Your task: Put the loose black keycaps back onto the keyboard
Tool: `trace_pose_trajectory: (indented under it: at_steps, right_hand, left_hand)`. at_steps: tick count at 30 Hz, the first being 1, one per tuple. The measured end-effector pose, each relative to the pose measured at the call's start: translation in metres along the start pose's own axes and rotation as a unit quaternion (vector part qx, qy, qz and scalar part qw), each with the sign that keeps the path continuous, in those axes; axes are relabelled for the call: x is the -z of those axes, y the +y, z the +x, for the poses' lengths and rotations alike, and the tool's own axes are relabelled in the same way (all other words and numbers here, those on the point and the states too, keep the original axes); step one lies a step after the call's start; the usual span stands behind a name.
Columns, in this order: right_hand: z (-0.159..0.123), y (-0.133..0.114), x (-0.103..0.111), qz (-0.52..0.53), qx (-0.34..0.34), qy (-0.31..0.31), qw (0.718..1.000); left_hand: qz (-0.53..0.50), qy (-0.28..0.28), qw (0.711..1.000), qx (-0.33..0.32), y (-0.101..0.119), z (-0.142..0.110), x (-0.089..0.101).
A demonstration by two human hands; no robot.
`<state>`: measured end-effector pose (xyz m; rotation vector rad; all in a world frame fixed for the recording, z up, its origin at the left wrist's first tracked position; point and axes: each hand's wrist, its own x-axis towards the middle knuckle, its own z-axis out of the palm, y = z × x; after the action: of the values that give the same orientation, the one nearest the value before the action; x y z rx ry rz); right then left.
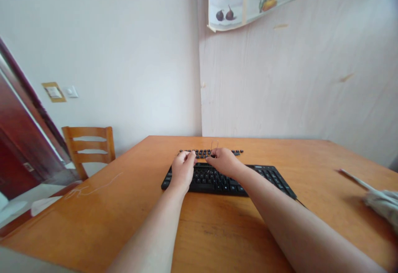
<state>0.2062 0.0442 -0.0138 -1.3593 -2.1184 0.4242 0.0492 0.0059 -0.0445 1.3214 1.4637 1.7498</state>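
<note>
Okay, right hand [222,159]: pinched around your wire keycap puller [212,145]
Left hand [184,166]: curled, can't tell if it's gripping anything
Black keyboard [214,180]: on the tabletop [211,227], below your hands
Loose keycaps [203,153]: rowed behind it

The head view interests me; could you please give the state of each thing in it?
Left hand: fingers pinched together; contents unclear.
Right hand: apparently holding a thin wire tool, prongs up.
Keyboard: lying on the table, cable partly hidden.
Loose keycaps: in rows behind the keyboard.
Poster: hanging on the wall.
Light switch: on or off unclear.
Chair: upright.
</note>
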Motion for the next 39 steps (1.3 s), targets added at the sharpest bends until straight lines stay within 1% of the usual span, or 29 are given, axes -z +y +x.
trace_pose_trajectory:
  at_steps: [4, 9, 13, 16, 20, 28, 33, 37, 39]
  right_hand:
    - [-0.001, -0.002, -0.001, -0.03, 0.011, -0.006, 0.999]
    - [-0.003, -0.003, -0.002, -0.043, 0.02, -0.007, 0.999]
    - [-0.004, -0.004, -0.006, -0.067, 0.035, -0.004, 0.997]
    - [-0.006, -0.004, -0.01, -0.077, 0.05, -0.01, 0.996]
    - [-0.005, -0.003, -0.016, -0.049, 0.057, -0.009, 0.997]
    - [0.0, 0.012, -0.024, 0.062, -0.016, 0.001, 0.998]
    - [0.001, 0.016, -0.027, 0.086, -0.06, 0.011, 0.994]
    - [0.002, 0.018, -0.031, 0.112, -0.099, 0.018, 0.989]
    - [0.002, 0.018, -0.032, 0.156, -0.122, 0.019, 0.98]
  left_hand:
    - [0.038, -0.008, 0.999, -0.003, -0.003, 0.0, -0.002]
    - [0.07, -0.034, 0.997, -0.013, -0.017, 0.004, -0.004]
    - [0.072, -0.038, 0.996, -0.021, -0.026, 0.006, -0.005]
    - [0.075, -0.037, 0.996, -0.022, -0.027, 0.006, -0.006]
    - [0.08, -0.029, 0.996, -0.022, -0.023, 0.004, -0.006]
    - [0.109, -0.037, 0.993, -0.019, -0.021, 0.002, -0.007]
    - [0.128, -0.045, 0.991, -0.02, -0.021, 0.002, -0.007]
    - [0.135, -0.051, 0.989, -0.022, -0.022, 0.002, -0.007]
    - [0.136, -0.051, 0.989, -0.021, -0.022, 0.002, -0.007]
